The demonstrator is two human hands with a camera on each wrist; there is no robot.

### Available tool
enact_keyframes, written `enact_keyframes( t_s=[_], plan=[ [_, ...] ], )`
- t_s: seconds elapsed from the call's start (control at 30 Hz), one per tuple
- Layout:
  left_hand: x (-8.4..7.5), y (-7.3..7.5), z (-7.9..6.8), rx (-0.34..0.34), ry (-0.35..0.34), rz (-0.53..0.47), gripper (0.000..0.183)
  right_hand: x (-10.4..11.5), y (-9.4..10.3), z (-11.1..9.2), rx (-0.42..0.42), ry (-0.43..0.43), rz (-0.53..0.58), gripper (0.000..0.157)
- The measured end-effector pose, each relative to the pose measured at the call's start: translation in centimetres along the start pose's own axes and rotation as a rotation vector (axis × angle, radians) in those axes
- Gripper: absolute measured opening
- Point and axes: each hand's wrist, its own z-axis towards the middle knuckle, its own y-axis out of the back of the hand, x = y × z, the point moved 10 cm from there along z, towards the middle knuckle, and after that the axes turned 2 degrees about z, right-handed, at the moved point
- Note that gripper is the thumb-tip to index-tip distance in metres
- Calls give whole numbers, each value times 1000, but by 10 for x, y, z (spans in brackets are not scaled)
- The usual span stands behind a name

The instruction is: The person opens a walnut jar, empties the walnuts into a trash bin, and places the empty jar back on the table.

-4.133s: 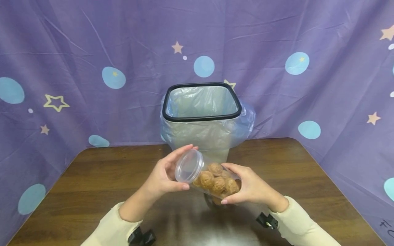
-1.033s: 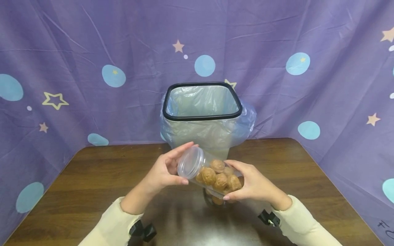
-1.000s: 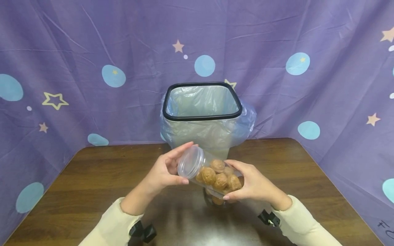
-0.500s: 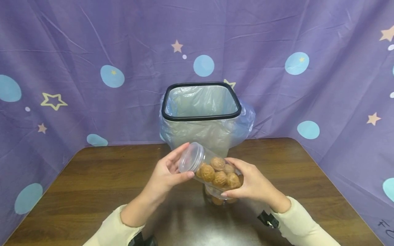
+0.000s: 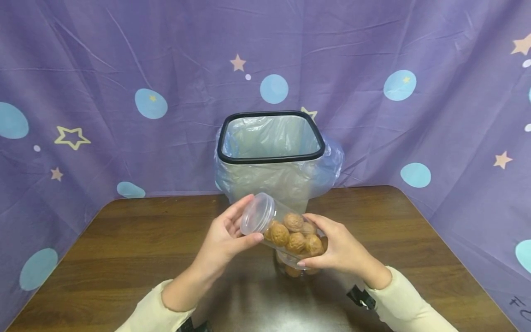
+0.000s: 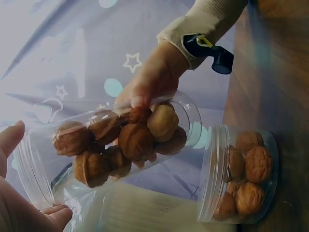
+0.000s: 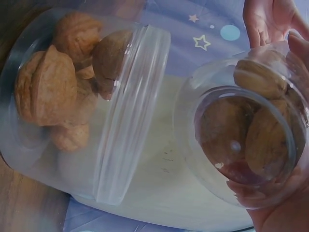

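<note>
A clear plastic jar [image 5: 281, 212] of walnuts [image 5: 296, 242] is held tilted above the table, its lidded end up and to the left. My right hand [image 5: 342, 246] grips the jar near its base, thumb on the near side and fingers on the far side. My left hand [image 5: 224, 235] holds the translucent lid [image 5: 258, 214] between thumb and fingers; the lid sits on the jar. Below, partly hidden by the held jar, a second lidded jar [image 6: 217, 174] of walnuts [image 6: 249, 197] stands upright on the table.
Right behind the hands stands a pale bin [image 5: 269, 182] with a black rim [image 5: 271, 160] and a bluish plastic bag liner [image 5: 332, 159]. The brown wooden table [image 5: 137, 244] backs onto a purple patterned curtain [image 5: 186, 60].
The held jar has risen slightly and shifted a little to the right over four seconds. My left thumb has moved up against the lid's near edge. The second jar stays put.
</note>
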Motion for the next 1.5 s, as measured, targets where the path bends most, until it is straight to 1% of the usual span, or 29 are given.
enact_keyframes(
  t_s=[0.13,0.23,0.3,0.4,0.53,0.67,0.77,0.9,1.03,1.17,1.4,1.5],
  plan=[
    [-4,-2,-2,44,-70,0,96,1,0,0,3,4,7,90],
    [-11,-3,-2,103,-168,36,101,2,0,0,12,11,18,90],
    [-17,-4,-3,157,-245,70,102,2,0,-1,26,15,34,90],
    [-24,-7,-4,261,-329,110,106,2,-2,-3,61,23,66,89],
    [-28,-12,-4,412,-382,99,111,3,-4,-5,112,45,99,86],
    [-33,-14,-4,534,-467,61,111,6,-9,-6,154,76,125,84],
    [-35,-17,-6,611,-512,51,110,9,-13,-7,192,100,142,84],
    [-38,-22,-10,684,-542,61,108,10,-16,-8,226,110,156,83],
    [-40,-26,-13,733,-560,73,102,9,-16,-7,230,113,156,84],
    [-40,-27,-15,752,-569,70,99,10,-15,-7,236,125,162,84],
    [-41,-28,-16,720,-609,85,95,10,-15,-7,235,126,168,83],
    [-40,-26,-15,693,-593,94,94,10,-15,-8,225,121,171,82]
  ],
)
